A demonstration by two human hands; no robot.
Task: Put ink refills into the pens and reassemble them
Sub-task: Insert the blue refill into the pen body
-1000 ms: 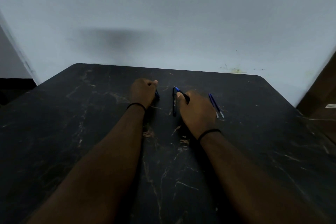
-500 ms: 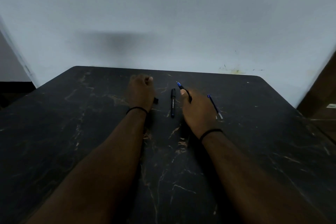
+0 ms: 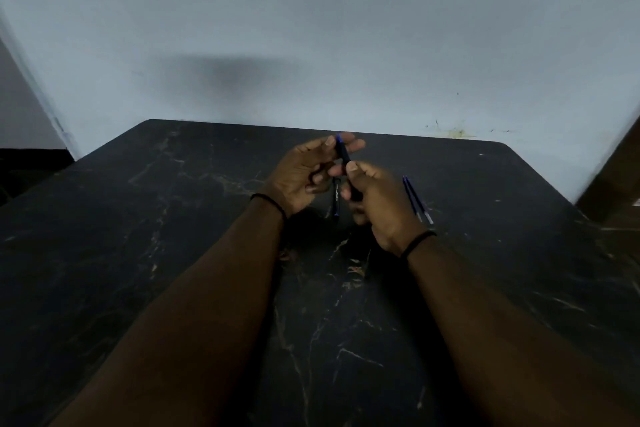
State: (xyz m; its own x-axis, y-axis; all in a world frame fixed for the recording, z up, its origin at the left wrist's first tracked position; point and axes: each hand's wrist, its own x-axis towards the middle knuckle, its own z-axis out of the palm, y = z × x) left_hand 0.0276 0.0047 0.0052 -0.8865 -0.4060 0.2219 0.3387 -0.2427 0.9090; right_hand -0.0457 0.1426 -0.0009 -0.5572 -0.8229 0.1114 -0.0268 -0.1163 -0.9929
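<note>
Fingers of the right hand [image 3: 379, 204] are curled around the lower part of a black pen [image 3: 346, 163] with a blue tip at its far end, the thumb pressing on the barrel near its middle. The left hand [image 3: 304, 173] meets it from the other side: its thumb and outstretched fingers [image 3: 353, 144] close lightly on the upper end of the same pen, just below the blue tip, while the remaining fingers fold loosely into the palm. The pen is held raised above the dark marbled table [image 3: 173, 253], tilted with its blue end pointing away from the person. A second black pen [image 3: 336, 199] lies flat on the table directly beneath the hands, partly hidden by them. Two thin blue ink refills [image 3: 417, 199] lie side by side on the table just to the right of the right hand. A thin black band circles each wrist.
</note>
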